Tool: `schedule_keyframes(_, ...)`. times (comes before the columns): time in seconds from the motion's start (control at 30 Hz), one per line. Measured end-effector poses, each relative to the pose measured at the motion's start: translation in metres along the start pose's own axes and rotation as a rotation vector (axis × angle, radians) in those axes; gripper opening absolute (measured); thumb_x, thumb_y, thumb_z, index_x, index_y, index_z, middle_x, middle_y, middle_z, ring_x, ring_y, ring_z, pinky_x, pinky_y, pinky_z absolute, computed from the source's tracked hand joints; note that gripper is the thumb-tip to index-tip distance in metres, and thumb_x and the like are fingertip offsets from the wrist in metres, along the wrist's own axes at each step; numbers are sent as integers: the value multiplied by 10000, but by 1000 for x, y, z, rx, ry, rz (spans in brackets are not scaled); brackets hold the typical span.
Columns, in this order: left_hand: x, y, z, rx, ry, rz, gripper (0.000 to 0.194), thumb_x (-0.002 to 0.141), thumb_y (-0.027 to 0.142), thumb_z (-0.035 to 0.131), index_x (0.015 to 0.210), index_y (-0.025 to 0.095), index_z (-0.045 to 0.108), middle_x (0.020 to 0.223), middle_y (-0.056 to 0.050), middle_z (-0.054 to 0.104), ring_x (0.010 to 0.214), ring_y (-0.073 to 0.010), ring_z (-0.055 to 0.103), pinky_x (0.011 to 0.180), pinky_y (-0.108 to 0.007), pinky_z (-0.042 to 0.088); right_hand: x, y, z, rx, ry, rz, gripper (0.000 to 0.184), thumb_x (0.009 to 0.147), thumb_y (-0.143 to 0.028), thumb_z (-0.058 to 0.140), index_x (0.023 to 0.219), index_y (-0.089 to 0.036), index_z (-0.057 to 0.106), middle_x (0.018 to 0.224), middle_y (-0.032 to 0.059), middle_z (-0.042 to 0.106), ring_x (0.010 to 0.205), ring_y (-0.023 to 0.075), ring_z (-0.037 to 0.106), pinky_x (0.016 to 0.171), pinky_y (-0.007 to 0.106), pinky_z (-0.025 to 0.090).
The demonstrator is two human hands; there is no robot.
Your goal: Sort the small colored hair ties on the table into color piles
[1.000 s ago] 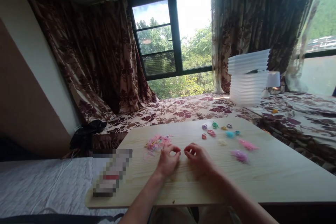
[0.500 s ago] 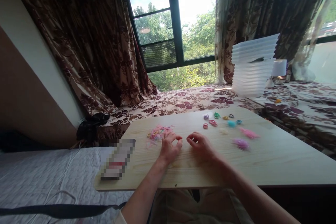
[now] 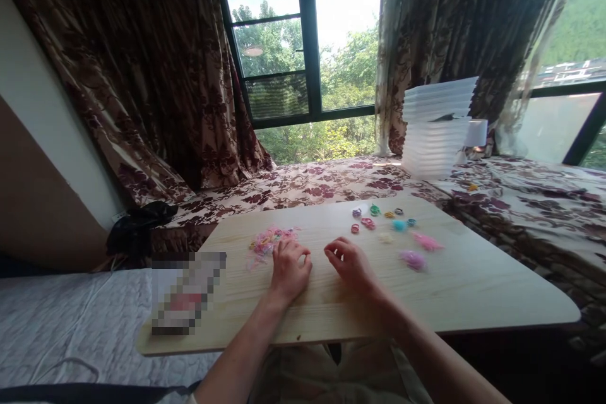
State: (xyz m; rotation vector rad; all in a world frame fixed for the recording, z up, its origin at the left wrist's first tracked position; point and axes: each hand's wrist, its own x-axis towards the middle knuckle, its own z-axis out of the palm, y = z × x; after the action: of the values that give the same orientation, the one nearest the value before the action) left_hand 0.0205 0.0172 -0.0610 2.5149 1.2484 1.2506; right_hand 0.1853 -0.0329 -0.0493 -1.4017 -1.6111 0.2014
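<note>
My left hand (image 3: 290,269) rests over the table beside a loose pile of small, mostly pink, band-like pieces (image 3: 269,241). Its thumb and forefinger curl toward each other in a pinch; anything between them is too small to see. Across a narrow gap, my right hand (image 3: 351,263) has its fingers bent in and the thumb close to the fingertips. Whatever it may hold is hidden. Beyond it lie small coloured bundles: a purple one (image 3: 413,260), a pink one (image 3: 428,242), a turquoise one (image 3: 399,225) and a green one (image 3: 375,209).
Both forearms cross the near edge of the pale wooden table (image 3: 454,293). A blurred-out flat object (image 3: 189,293) lies at its left end. Behind are a floral-covered ledge (image 3: 326,180), a white ribbed stack (image 3: 433,132) and a window. A quilted bed (image 3: 85,322) is at left.
The view has turned a little to the right, so the table and objects appear farther left. Both hands keep nearly the same curled pose and spacing.
</note>
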Motion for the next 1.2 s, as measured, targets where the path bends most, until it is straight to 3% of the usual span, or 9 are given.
schedule_keyframes(0.17, -2, -2, 0, 83, 45, 40, 154, 782, 153, 533, 763, 220, 670, 866, -46, 665, 1057, -258, 509, 985, -473, 348, 1, 12, -50, -127, 87, 31, 230, 840, -318, 498, 766, -205, 685, 835, 31, 665, 634, 120, 572, 634, 243, 432)
schedule_keyframes(0.3, -2, -1, -1, 107, 63, 47, 161, 775, 142, 532, 760, 229, 667, 863, -45, 666, 1045, -259, 522, 985, -470, 350, 6, 49, -103, -403, 93, 247, 256, 829, -336, 499, 846, -203, 717, 855, 44, 681, 666, 148, 592, 642, 261, 418)
schedule_keyframes(0.43, -1, -1, -1, 116, 67, 58, 160, 755, 131, 545, 752, 236, 665, 863, -41, 668, 1028, -255, 534, 992, -465, 351, 11, 70, -129, -661, 28, 353, 249, 826, -323, 502, 832, -232, 734, 897, 39, 699, 728, 160, 607, 608, 249, 376)
schedule_keyframes(0.83, -2, -2, 0, 131, 66, 60, 153, 775, 145, 535, 743, 224, 662, 846, -40, 670, 1027, -255, 534, 963, -444, 367, 22, 65, -121, -802, -137, 462, 264, 814, -278, 490, 839, -232, 749, 843, 64, 715, 773, 189, 621, 568, 251, 327)
schedule_keyframes(1.07, -2, -2, 0, 113, 67, 40, 155, 767, 141, 542, 749, 230, 667, 862, -41, 674, 1034, -258, 536, 972, -452, 359, 23, 63, -128, -781, -67, 416, 263, 827, -297, 487, 852, -228, 740, 913, 62, 708, 752, 172, 616, 562, 245, 335)
schedule_keyframes(1.2, -1, -1, -1, 102, 67, 20, 157, 761, 137, 548, 747, 231, 673, 856, -42, 674, 1038, -261, 532, 979, -459, 356, 23, 43, -106, -645, -12, 288, 265, 840, -301, 483, 875, -209, 730, 887, 64, 703, 738, 166, 610, 602, 247, 367)
